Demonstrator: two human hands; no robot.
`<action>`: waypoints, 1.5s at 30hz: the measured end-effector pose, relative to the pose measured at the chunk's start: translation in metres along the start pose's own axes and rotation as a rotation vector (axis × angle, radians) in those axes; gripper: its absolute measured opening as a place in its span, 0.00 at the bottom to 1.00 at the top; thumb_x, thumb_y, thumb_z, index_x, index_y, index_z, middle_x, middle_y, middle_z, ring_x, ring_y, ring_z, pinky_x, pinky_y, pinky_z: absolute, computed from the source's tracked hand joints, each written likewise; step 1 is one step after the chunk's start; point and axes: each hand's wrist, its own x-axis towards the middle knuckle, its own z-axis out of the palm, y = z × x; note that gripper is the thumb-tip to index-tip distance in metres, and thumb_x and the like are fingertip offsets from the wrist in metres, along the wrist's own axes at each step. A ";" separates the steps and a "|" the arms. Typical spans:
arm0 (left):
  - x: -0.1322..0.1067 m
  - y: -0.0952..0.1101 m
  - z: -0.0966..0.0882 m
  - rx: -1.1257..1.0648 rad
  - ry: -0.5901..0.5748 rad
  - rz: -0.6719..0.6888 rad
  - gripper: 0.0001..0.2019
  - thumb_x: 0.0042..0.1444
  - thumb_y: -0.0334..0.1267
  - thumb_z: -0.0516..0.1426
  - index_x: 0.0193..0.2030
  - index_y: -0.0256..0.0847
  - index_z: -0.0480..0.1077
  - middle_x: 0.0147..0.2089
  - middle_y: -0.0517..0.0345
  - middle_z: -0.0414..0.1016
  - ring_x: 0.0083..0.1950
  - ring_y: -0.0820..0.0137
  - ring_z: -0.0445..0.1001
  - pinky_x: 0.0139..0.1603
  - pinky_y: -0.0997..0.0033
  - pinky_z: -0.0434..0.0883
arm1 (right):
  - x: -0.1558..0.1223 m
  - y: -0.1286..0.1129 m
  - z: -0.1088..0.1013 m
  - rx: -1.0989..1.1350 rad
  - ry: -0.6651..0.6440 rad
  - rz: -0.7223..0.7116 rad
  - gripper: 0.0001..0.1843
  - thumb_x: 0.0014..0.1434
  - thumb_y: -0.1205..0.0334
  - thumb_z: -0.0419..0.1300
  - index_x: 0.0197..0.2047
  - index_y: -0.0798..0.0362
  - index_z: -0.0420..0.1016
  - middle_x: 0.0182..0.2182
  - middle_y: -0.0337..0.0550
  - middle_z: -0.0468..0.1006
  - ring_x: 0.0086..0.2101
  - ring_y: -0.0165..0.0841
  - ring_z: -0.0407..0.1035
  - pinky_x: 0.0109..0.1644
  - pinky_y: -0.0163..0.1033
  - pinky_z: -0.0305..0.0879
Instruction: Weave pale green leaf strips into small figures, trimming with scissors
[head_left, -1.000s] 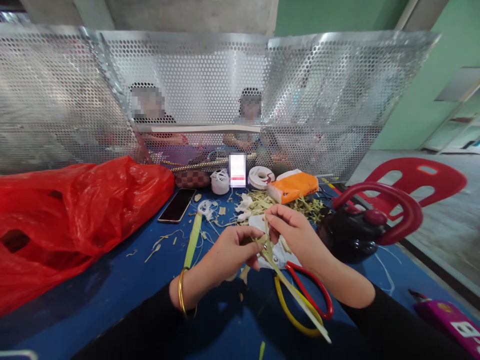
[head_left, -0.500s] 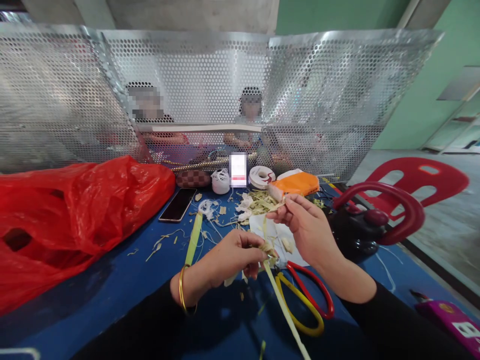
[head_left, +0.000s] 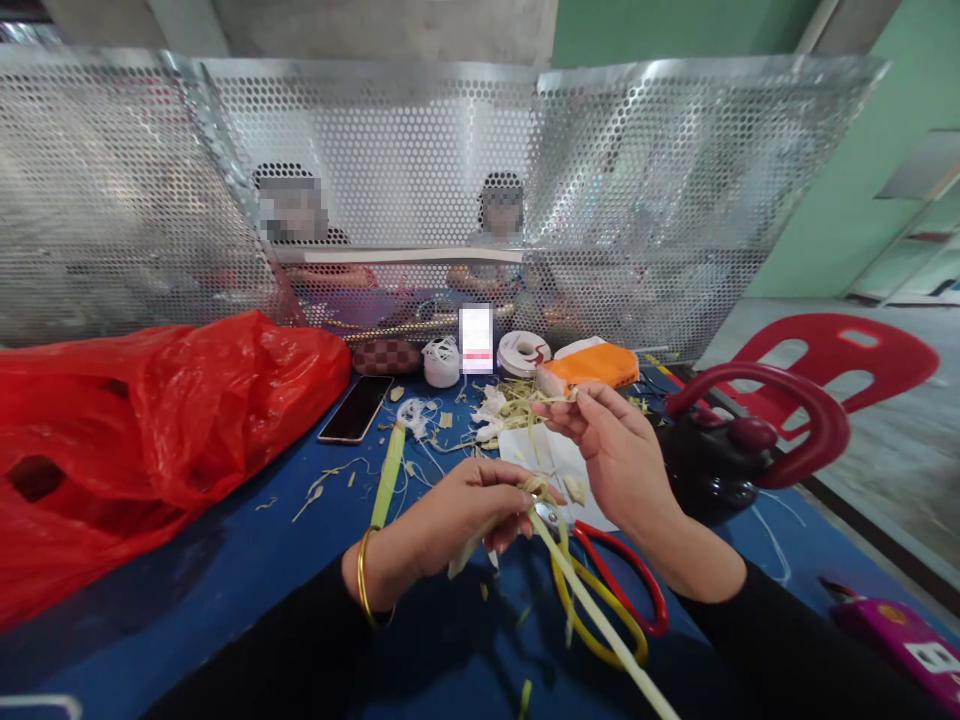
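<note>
Far left, a red plastic bag (head_left: 165,440) slumped on the blue bench (head_left: 289,555); phone (head_left: 356,410) flat near it, then a green strip (head_left: 388,478). Left hand (head_left: 465,515): grip closed on a bunched pale plant strip (head_left: 600,615) held above the bench, its long tail slanting down rightward over the scissors (head_left: 585,533). Right hand (head_left: 622,465), set higher: fingertips pinched narrow on a thin strand (head_left: 555,402). Just right, a dark pot (head_left: 709,470) with a red handle (head_left: 825,430)

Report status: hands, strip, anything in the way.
Left hand pinching pale strip. Right hand raised, pinching thin strand. Strip runs past bottom edge, crossing above scissors; contact unclear.
</note>
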 end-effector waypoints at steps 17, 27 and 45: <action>0.000 -0.005 0.006 -0.078 0.004 -0.054 0.12 0.52 0.42 0.58 0.35 0.36 0.79 0.22 0.61 0.70 0.18 0.80 0.59 0.20 0.78 0.54 | -0.006 0.018 0.002 -0.053 -0.141 0.090 0.07 0.58 0.56 0.60 0.35 0.47 0.66 0.31 0.37 0.79 0.45 0.39 0.75 0.50 0.45 0.68; 0.004 -0.003 0.001 -0.309 0.273 0.045 0.11 0.50 0.42 0.60 0.33 0.34 0.76 0.24 0.59 0.71 0.21 0.78 0.66 0.21 0.80 0.60 | 0.001 -0.018 -0.008 -0.688 -0.449 0.093 0.15 0.56 0.48 0.60 0.34 0.52 0.73 0.29 0.40 0.76 0.32 0.34 0.69 0.38 0.38 0.63; 0.009 -0.008 -0.001 -0.413 0.273 0.053 0.08 0.53 0.35 0.57 0.30 0.32 0.75 0.21 0.62 0.65 0.19 0.83 0.60 0.19 0.85 0.56 | -0.005 -0.012 -0.007 -1.041 -0.258 -0.314 0.11 0.61 0.59 0.54 0.28 0.51 0.70 0.27 0.41 0.72 0.31 0.37 0.67 0.37 0.40 0.61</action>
